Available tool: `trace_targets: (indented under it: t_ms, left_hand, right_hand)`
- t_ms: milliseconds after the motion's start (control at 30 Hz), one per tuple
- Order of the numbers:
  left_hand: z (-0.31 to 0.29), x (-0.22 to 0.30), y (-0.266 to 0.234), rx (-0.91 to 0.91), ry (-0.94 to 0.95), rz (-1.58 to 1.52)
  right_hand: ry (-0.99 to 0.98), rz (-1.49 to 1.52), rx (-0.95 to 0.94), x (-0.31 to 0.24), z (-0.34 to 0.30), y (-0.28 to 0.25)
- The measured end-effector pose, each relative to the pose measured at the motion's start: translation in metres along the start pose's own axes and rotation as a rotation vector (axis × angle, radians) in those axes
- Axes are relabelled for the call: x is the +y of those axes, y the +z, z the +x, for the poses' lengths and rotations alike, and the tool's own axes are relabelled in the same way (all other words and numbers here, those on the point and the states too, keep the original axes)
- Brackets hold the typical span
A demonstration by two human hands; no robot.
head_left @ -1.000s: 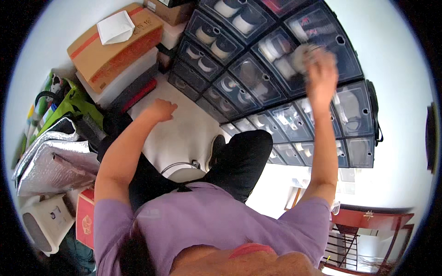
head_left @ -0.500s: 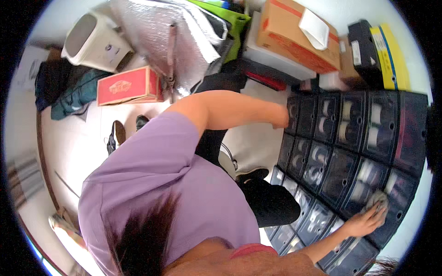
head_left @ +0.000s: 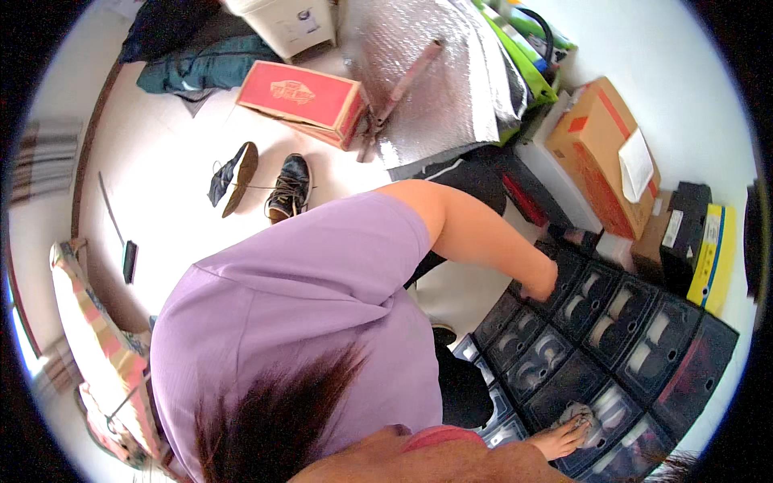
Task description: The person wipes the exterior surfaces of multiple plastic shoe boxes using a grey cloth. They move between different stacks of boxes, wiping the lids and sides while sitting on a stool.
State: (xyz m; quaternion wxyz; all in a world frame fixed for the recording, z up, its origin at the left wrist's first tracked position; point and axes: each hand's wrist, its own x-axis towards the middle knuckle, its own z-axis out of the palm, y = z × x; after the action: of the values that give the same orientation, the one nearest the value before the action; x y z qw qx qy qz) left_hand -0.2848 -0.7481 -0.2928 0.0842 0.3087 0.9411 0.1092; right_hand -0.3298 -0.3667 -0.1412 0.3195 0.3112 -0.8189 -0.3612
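Observation:
My right hand (head_left: 561, 439) presses a crumpled grey cloth (head_left: 576, 417) against the front of a clear-fronted black shoe box, low in the stacked shoe boxes (head_left: 570, 389). Its fingers are bent over the cloth. My left arm, in a short purple sleeve, reaches across to the far end of the same stack. There my left hand (head_left: 544, 283) meets the boxes' dark edge; its fingers are hidden. Pale shoes show dimly behind several box fronts.
Beyond the stack stand a brown carton (head_left: 600, 153), a black box (head_left: 685, 229) and a yellow box (head_left: 712, 253). A red shoe box (head_left: 298, 97) lies by silver foil sheeting (head_left: 403, 97). Two dark sneakers (head_left: 290, 187) sit on the floor. A white bin (head_left: 290, 28) is at the back.
The view has swung, and more floor with the two sneakers shows. My right hand and the cloth have shifted a little across the box fronts. My left hand stays at the stack's far end.

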Motion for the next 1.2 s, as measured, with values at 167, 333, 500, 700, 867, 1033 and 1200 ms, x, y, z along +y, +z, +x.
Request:
trace_targets:
  t_ms: [167,333,500,700,867,1033,1200]
  left_hand:
    - [-0.077,0.03,-0.024,0.873,0.202,0.009]
    - [-0.226,0.047,0.007,0.954,-0.356,-0.121]
    - [-0.356,0.063,0.156,0.998,-1.196,-0.255]
    - [-0.437,0.085,0.199,0.773,-1.454,-0.032]
    - [-0.493,0.025,0.211,0.284,-1.414,0.111]
    - [-0.509,0.009,0.216,0.178,-1.482,-0.112]
    - [-0.502,0.021,0.255,0.222,-1.527,0.244]
  right_hand:
    - [-0.01,0.039,0.128,-0.015,0.03,0.027]
    - [-0.079,0.107,0.152,-0.03,0.071,0.028]
    - [-0.26,0.306,0.135,-0.052,0.057,0.037]
    - [0.022,1.138,0.106,-0.08,0.017,0.062]
    - [0.19,1.293,-0.008,-0.111,0.041,0.023]
    - [0.157,1.409,0.046,-0.129,0.046,-0.012]
    - [0.294,1.373,-0.085,-0.148,0.055,-0.058]
